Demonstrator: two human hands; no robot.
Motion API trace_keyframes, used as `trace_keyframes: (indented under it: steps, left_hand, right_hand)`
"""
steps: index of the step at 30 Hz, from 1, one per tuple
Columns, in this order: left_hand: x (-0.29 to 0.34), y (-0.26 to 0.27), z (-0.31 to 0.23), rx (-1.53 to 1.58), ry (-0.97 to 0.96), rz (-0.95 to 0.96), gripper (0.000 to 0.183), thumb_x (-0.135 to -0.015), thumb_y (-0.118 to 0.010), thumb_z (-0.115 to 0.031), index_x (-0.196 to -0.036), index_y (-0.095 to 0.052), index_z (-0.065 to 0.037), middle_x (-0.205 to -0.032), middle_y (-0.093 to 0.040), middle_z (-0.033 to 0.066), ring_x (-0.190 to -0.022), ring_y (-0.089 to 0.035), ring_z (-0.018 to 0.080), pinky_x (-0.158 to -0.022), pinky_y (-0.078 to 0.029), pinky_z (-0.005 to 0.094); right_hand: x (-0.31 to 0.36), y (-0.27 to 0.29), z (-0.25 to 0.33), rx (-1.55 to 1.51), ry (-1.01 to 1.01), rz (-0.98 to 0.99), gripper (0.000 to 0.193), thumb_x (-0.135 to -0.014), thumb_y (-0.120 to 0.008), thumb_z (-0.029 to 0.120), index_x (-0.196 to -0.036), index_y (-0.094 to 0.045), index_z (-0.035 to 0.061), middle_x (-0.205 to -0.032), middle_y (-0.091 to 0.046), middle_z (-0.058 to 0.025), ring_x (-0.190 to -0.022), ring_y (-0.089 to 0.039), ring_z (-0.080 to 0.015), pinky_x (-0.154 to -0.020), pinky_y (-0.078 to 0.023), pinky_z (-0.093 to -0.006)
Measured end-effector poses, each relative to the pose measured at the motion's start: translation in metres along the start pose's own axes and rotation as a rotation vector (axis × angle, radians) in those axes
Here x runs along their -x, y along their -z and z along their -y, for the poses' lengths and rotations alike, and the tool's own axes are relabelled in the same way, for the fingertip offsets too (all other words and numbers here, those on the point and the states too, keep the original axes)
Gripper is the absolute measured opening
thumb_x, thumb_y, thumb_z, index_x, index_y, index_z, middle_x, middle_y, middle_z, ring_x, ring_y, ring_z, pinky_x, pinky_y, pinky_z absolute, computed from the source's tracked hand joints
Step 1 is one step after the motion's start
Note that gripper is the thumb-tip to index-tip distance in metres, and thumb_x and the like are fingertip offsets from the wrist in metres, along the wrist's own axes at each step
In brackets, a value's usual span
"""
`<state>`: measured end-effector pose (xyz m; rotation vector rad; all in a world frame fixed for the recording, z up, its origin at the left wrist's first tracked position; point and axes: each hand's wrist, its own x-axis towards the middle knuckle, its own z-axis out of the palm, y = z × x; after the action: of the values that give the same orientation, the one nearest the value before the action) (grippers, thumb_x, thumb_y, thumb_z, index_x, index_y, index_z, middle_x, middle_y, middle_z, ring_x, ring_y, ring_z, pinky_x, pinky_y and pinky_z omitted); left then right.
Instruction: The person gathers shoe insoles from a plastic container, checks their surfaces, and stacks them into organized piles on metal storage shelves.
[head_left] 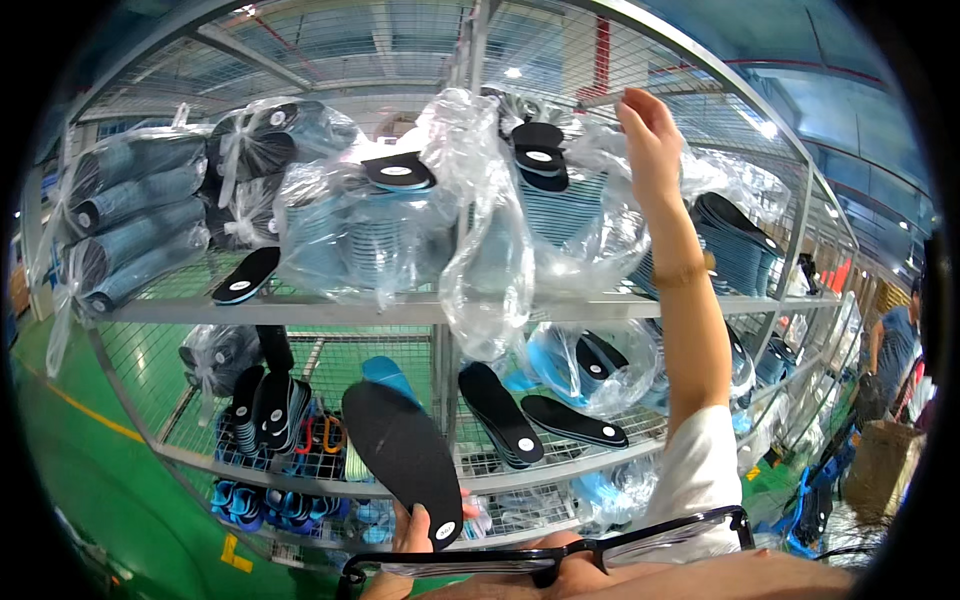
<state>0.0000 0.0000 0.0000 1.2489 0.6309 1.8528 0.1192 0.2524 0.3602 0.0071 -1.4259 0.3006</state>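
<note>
Black insole (400, 445) pinched at its labelled end by your left hand (408, 530); your right hand (652, 130) raised, loosely spread, near clear plastic (614, 225) on the upper shelf (390, 308).

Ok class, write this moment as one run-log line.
left hand: holds black insole; right hand: raised; wire rack: bagged insole stacks
</note>
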Motion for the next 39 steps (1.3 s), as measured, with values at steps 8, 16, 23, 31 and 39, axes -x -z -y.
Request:
trace_keyframes:
  steps: [8, 16, 23, 31, 39]
  left_hand:
    - [-0.050, -0.086, 0.015, 0.042, 0.135, 0.188, 0.039, -0.087, -0.028, -0.013, -0.122, -0.020, 0.001, -0.112, -0.042, 0.0163, -0.099, -0.046, 0.0199, -0.085, -0.036, 0.0289]
    - [-0.084, -0.140, 0.084, -0.129, -0.100, 0.588, 0.064, -0.082, -0.047, -0.012, -0.129, -0.004, -0.007, -0.111, -0.041, 0.0148, -0.096, -0.046, 0.0187, -0.079, -0.035, 0.0311]
    - [-0.014, -0.094, 0.127, -0.288, 0.253, -0.034, 0.055, -0.076, -0.053, -0.002, -0.122, -0.022, -0.004, -0.098, -0.049, 0.0124, -0.078, -0.055, 0.0166, -0.068, -0.045, 0.0291]
    - [0.015, -0.018, 0.199, -0.142, 0.376, -0.249, 0.049, -0.076, -0.053, -0.007, -0.118, -0.027, -0.003, -0.090, -0.053, 0.0153, -0.071, -0.057, 0.0196, -0.060, -0.047, 0.0312]
    - [-0.050, -0.068, 0.211, 0.016, 0.910, 0.195, 0.039, -0.080, -0.048, -0.018, -0.112, -0.037, 0.000, -0.090, -0.053, 0.0121, -0.077, -0.052, 0.0160, -0.066, -0.040, 0.0258]
  right_hand:
    - [0.214, 0.099, 0.104, 0.105, -0.255, 1.050, 0.071, -0.077, -0.056, 0.024, -0.126, -0.011, -0.0027, -0.096, -0.050, -0.0246, -0.081, -0.055, -0.0277, -0.071, -0.043, -0.0310]
    - [0.123, 0.187, 0.047, -0.393, -0.425, -0.008, 0.048, -0.075, -0.052, 0.000, -0.115, -0.025, 0.0033, -0.095, -0.052, -0.0115, -0.077, -0.055, -0.0172, -0.062, -0.048, -0.0254]
    - [-0.036, 0.178, -0.107, -0.084, -0.798, 0.057, 0.016, -0.071, -0.059, 0.012, -0.074, -0.058, -0.0037, -0.062, -0.057, -0.0103, -0.045, -0.053, -0.0147, -0.039, -0.043, -0.0228]
    - [-0.039, 0.155, -0.123, 0.646, -0.825, 0.329, 0.057, -0.066, -0.063, 0.034, -0.098, -0.050, -0.0106, -0.100, -0.051, -0.0202, -0.091, -0.049, -0.0270, -0.074, -0.040, -0.0383]
    - [0.088, 0.292, -0.019, 0.044, -0.619, 0.471, 0.039, -0.083, -0.045, 0.026, -0.110, -0.043, -0.0021, -0.102, -0.052, -0.0121, -0.092, -0.052, -0.0208, -0.079, -0.041, -0.0319]
